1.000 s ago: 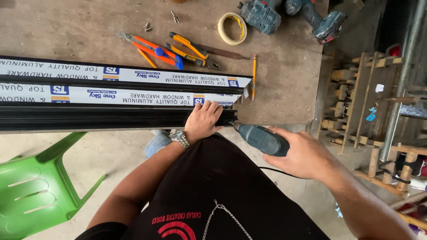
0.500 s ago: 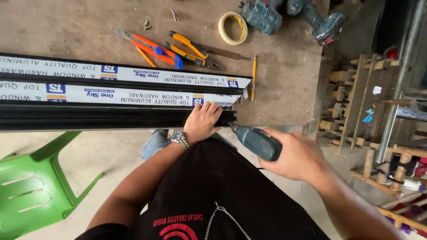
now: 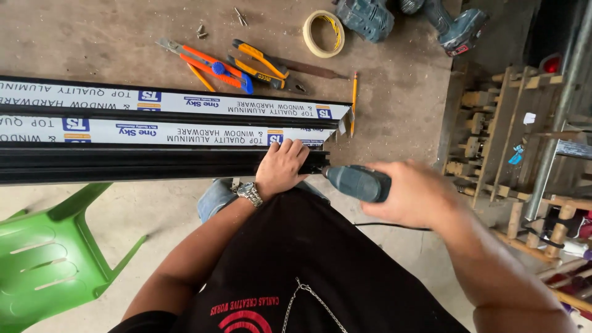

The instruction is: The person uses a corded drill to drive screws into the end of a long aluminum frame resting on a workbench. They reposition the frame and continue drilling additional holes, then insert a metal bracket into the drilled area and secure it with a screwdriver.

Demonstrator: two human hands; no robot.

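Head view: black aluminium profile (image 3: 154, 163), long, lying along the near edge of a brown worktable (image 3: 92, 37), its right end near the table corner; two further profiles (image 3: 185, 117) wrapped in white printed film, parallel just behind it; left hand (image 3: 282, 166), palm down, fingers curled over the black profile close to its right end, pressing it; silver wristwatch (image 3: 250, 193) on that wrist; right hand (image 3: 414, 196) closed around a dark teal power drill (image 3: 359, 182), held level, nose at the end of the black profile, bit itself too small to make out; pencil (image 3: 354, 102) by the profile ends; orange-handled pliers and cutters (image 3: 234, 66), roll of tape (image 3: 323, 33), two more teal power tools (image 3: 410, 18) farther back; green plastic chair (image 3: 49, 259) lower left; wooden rack (image 3: 493, 123) to the right.
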